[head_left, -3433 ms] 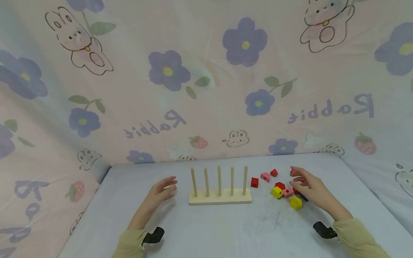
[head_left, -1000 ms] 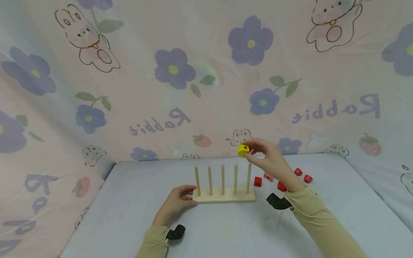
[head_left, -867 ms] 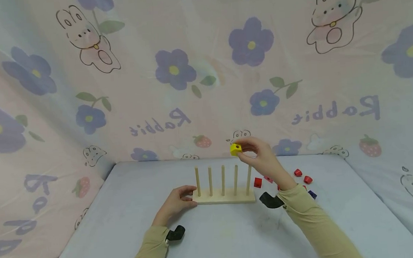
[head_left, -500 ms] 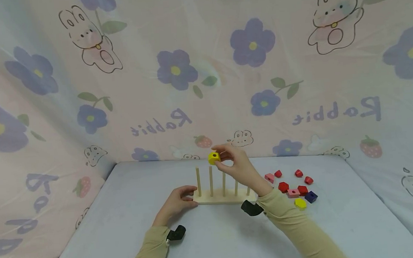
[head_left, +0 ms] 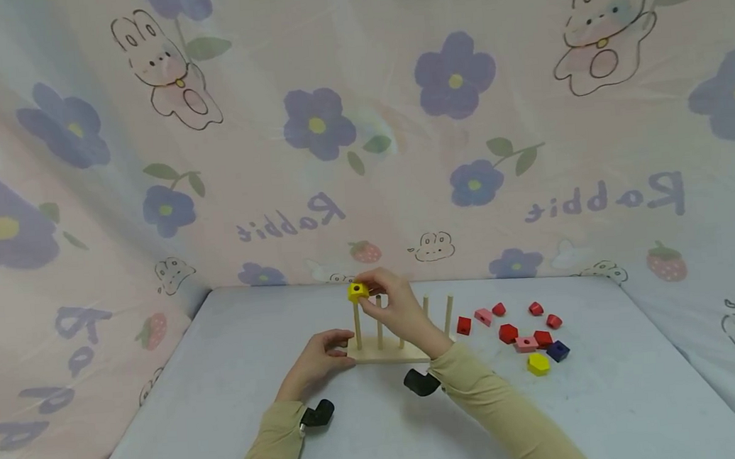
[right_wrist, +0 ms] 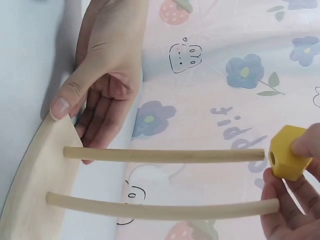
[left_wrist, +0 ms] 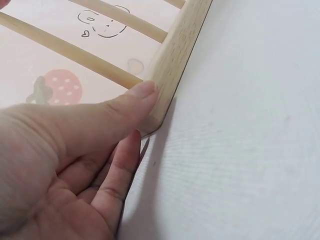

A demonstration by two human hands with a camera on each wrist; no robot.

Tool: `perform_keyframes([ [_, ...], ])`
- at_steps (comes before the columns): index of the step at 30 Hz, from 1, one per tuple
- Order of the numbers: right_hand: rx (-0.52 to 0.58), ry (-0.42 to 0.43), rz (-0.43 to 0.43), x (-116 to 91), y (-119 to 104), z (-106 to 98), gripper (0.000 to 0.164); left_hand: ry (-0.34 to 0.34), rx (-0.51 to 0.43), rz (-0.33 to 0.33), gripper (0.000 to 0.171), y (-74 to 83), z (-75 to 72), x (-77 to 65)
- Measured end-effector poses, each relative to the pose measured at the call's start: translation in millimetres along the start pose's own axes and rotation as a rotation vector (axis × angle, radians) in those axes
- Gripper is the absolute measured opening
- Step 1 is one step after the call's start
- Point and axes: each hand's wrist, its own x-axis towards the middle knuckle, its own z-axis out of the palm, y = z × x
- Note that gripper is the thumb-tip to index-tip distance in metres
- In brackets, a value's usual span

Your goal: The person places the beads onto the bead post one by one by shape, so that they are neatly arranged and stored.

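A yellow hexagonal bead [head_left: 357, 291] with a hole through it is pinched between thumb and fingers of my right hand [head_left: 402, 314]. It sits at the top of the leftmost peg of a wooden peg stand [head_left: 383, 354]; in the right wrist view the bead's hole [right_wrist: 272, 157] faces the peg tip, a small gap between them. My left hand [head_left: 315, 361] grips the stand's left end, thumb [left_wrist: 145, 92] at the front corner and fingers behind. The right hand and forearm cover part of the stand's right side in the head view.
Right of the stand lie loose beads: a red cube [head_left: 464, 325], a pink triangular one [head_left: 484, 316], a pink block [head_left: 526, 344], a dark blue cube [head_left: 558, 350], a yellow hexagonal one [head_left: 539, 365] and several other red ones. A patterned cloth [head_left: 390, 185] hangs behind the table.
My right hand has picked up the yellow bead from the pile and carried it left across the stand to the leftmost peg. My left hand has moved right and taken hold of the stand.
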Motion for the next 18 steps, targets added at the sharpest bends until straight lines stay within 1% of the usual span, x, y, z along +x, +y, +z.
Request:
perform_keyframes([
  [4,0.004,0.034,0.033,-1.5,23.3,8.8,0.033,-0.010,-0.033,0.021,0.051,-2.3,0.6,3.7],
  [6,0.004,0.036,0.050,-2.3,28.6,11.4,0.032,-0.009,-0.051,0.022,0.051,-3.5,1.2,4.9],
  [10,0.006,0.024,0.089,-6.0,33.4,15.6,0.032,0.008,-0.057,0.002,0.051,-4.2,3.2,5.0],
  [11,0.007,0.023,0.100,-7.4,34.6,16.8,0.032,0.013,-0.063,0.006,0.051,-3.9,3.7,4.1],
  [12,0.006,0.027,0.110,-8.9,35.6,18.2,0.033,0.022,-0.054,0.005,0.051,1.2,4.5,1.6],
  [13,0.010,0.033,0.123,-10.2,30.8,18.8,0.033,0.024,-0.048,0.002,0.051,6.8,4.8,-1.3],
  [14,0.005,0.036,0.136,-12.2,31.1,19.9,0.034,0.033,-0.048,0.005,0.051,8.0,5.6,-2.3],
  [17,0.024,0.038,0.191,-18.5,33.2,24.1,0.039,0.052,-0.004,0.010,0.051,9.9,6.4,-3.4],
  [18,0.036,0.041,0.206,-20.7,34.2,25.3,0.041,0.057,0.010,0.002,0.051,10.5,6.3,-3.5],
])
